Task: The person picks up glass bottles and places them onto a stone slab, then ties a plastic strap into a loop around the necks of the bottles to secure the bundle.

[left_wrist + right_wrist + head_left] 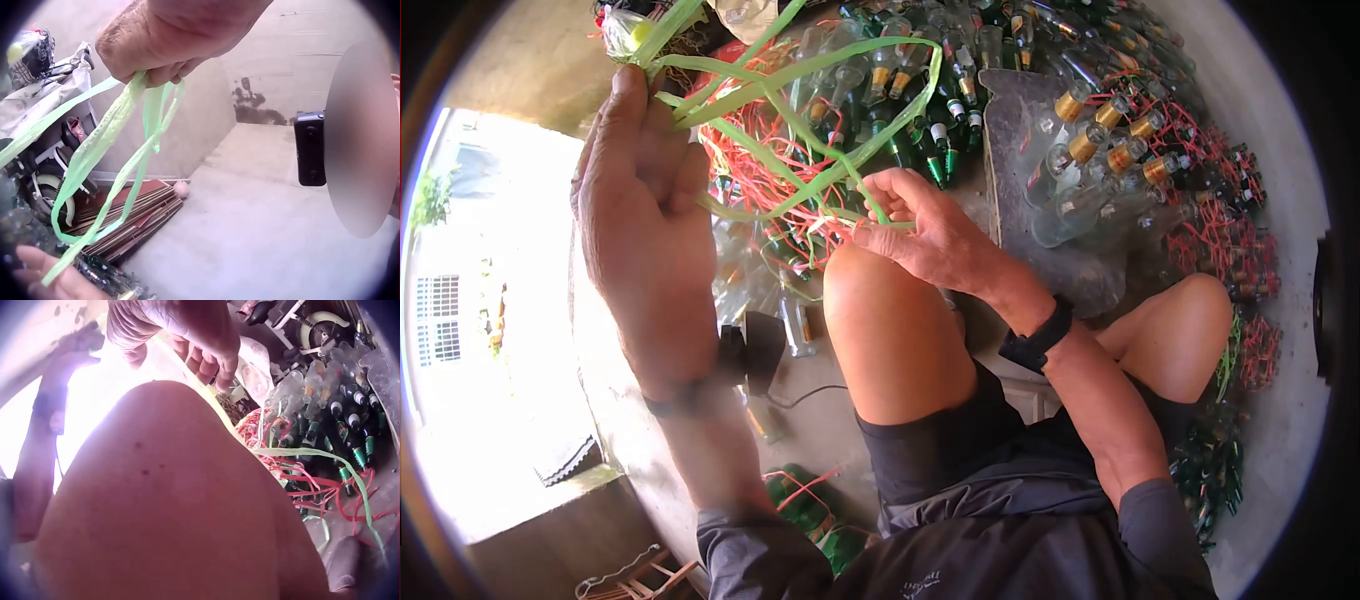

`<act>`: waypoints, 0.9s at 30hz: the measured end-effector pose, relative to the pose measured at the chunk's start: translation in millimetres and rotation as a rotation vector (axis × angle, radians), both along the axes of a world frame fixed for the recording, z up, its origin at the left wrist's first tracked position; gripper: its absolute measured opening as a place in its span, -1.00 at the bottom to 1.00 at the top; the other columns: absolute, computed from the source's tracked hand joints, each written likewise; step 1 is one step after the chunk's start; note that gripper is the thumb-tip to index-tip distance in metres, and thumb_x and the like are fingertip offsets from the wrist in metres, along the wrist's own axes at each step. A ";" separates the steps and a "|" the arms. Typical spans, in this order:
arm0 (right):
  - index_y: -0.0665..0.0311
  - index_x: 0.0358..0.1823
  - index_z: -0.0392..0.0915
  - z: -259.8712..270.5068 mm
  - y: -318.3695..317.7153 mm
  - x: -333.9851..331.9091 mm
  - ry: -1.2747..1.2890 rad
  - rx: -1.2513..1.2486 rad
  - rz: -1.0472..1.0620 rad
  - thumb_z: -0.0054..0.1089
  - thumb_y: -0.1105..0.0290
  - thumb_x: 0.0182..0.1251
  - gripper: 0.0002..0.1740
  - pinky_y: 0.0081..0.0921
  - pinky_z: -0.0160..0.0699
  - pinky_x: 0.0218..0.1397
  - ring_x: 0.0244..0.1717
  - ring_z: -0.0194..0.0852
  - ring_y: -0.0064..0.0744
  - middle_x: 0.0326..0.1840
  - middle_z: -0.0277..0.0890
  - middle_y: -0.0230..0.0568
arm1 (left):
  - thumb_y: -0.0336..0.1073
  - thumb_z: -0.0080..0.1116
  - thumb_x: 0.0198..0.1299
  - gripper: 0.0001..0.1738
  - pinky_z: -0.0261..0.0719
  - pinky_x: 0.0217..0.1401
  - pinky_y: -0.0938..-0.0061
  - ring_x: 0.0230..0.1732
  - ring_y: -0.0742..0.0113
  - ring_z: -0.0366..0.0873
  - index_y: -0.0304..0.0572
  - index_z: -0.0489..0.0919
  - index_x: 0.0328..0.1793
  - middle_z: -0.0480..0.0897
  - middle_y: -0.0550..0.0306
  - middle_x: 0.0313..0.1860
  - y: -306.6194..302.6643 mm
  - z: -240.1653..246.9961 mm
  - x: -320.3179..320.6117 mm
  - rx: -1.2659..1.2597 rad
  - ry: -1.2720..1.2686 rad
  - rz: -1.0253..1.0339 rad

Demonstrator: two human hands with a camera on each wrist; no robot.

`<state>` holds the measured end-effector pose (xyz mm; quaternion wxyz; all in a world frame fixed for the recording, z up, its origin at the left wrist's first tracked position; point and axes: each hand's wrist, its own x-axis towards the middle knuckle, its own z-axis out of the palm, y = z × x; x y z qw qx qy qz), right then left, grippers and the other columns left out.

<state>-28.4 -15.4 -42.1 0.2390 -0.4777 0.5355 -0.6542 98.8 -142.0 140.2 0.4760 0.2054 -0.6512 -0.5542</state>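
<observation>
Raised at the upper left, my left hand (645, 180) pinches a light green plastic strip (890, 45). Loops of the strip (87, 169) hang below its fingers in the left wrist view. Over the bent knee (870, 300), my right hand (930, 230) has loosely bent fingers, thumb apart from them. A length of the strip runs down across its fingers, as the left wrist view shows at the right hand (59, 275). Beyond the knee lies a tangle of red plastic strips (770, 170) among glass bottles.
Many green and clear bottles (940, 130) lie piled ahead. A dark board (1000, 150) stands beside clear bottles with gold labels (1085, 145). More red strips (1200, 240) lie over bottles at right. Stacked flat boards (134, 219) rest by the wall.
</observation>
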 end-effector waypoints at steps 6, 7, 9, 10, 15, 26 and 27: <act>0.34 -0.16 0.66 8.0 5.9 -7.4 -0.114 0.245 0.131 0.20 0.30 0.54 -0.77 -0.55 0.50 -0.14 -0.25 0.49 -0.67 -0.38 0.59 -0.42 | -0.31 0.15 0.50 -0.82 -0.05 -0.49 0.56 -0.53 0.62 0.00 -0.21 0.57 -0.21 0.23 0.43 -0.53 -6.0 6.8 -1.8 0.324 0.126 -0.019; 0.33 -0.18 0.67 -2.0 7.0 -13.2 -0.108 0.246 0.074 0.16 0.30 0.58 -0.76 -0.59 0.50 -0.17 -0.29 0.48 -0.69 -0.41 0.57 -0.46 | -0.31 0.17 0.49 -0.82 -0.03 -0.52 0.59 -0.55 0.62 0.02 -0.31 0.55 -0.10 0.24 0.41 -0.52 -21.9 -0.6 4.3 0.297 0.166 -0.036; 0.31 -0.19 0.67 -12.3 20.8 -24.7 -0.179 0.301 0.045 0.16 0.28 0.58 -0.75 -0.62 0.49 -0.18 -0.29 0.48 -0.71 -0.41 0.56 -0.47 | -0.33 0.18 0.48 -0.79 0.00 -0.53 0.62 -0.55 0.62 0.02 -0.40 0.54 -0.01 0.19 0.42 -0.52 -39.9 -5.9 15.0 0.262 0.155 0.046; 0.30 -0.19 0.67 -10.9 24.0 -28.2 -0.247 0.355 0.018 0.17 0.27 0.58 -0.75 -0.65 0.49 -0.19 -0.30 0.47 -0.73 -0.42 0.56 -0.47 | -0.33 0.18 0.48 -0.79 0.00 -0.53 0.62 -0.55 0.62 0.02 -0.40 0.54 -0.01 0.19 0.42 -0.52 -49.3 -8.3 21.0 0.261 0.156 0.043; 0.29 -0.11 0.68 -20.1 45.2 -44.7 -0.385 0.340 -0.008 0.20 0.26 0.57 -0.77 -0.72 0.41 -0.24 -0.34 0.43 -0.77 -0.39 0.54 -0.52 | -0.32 0.18 0.49 -0.82 -0.06 -0.53 0.58 -0.56 0.61 -0.04 -0.34 0.59 -0.08 0.11 0.44 -0.56 -93.1 -38.3 63.5 0.254 0.094 0.399; 0.34 -0.21 0.69 -39.7 60.7 -54.2 -0.157 0.390 -0.058 0.31 0.29 0.43 -0.77 -0.66 0.45 -0.31 -0.36 0.45 -0.78 -0.40 0.60 -0.49 | -0.32 0.28 0.42 -0.80 -0.07 -0.60 0.58 -0.61 0.60 -0.01 -0.35 0.62 -0.10 0.21 0.41 -0.55 -179.3 -119.7 184.8 0.402 0.182 0.713; 0.35 -0.22 0.69 -40.7 60.7 -54.2 -0.122 0.400 -0.054 0.32 0.29 0.42 -0.78 -0.66 0.45 -0.32 -0.37 0.45 -0.78 -0.40 0.61 -0.48 | -0.32 0.28 0.42 -0.80 -0.06 -0.60 0.58 -0.61 0.60 -0.01 -0.36 0.62 -0.09 0.22 0.40 -0.54 -179.8 -122.3 189.8 0.384 0.172 0.739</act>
